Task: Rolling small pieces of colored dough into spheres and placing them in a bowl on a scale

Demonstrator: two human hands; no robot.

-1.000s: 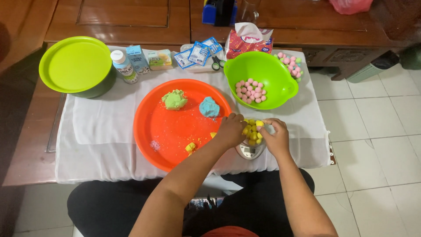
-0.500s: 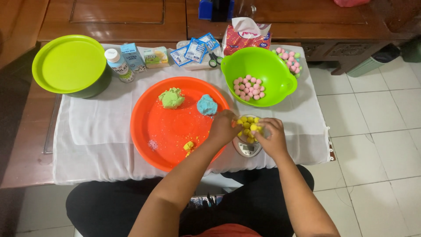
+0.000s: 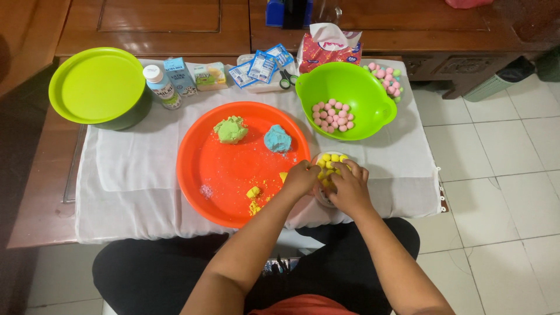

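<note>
My left hand [image 3: 301, 177] and my right hand [image 3: 347, 188] meet over a small bowl of yellow dough balls [image 3: 331, 160] at the right rim of the orange tray [image 3: 233, 169]. Both hands have fingers bent around something yellow between them; what each grips is hidden. On the tray lie a green dough lump [image 3: 231, 129], a blue dough lump [image 3: 277, 139] and yellow crumbs [image 3: 254, 197]. A lime green bowl [image 3: 367, 93] behind the hands holds several pink dough balls [image 3: 333, 114].
A lime green lidded container [image 3: 98, 87] stands at the far left. A small bottle [image 3: 161, 86], cartons, sachets [image 3: 261, 65], scissors and a tissue pack [image 3: 328, 46] line the back. More pink and green balls [image 3: 385, 79] sit behind the bowl. White cloth [image 3: 128, 169] covers the table.
Both hands have stayed together over the small bowl of yellow balls, shifting only slightly. The camera view moved a little.
</note>
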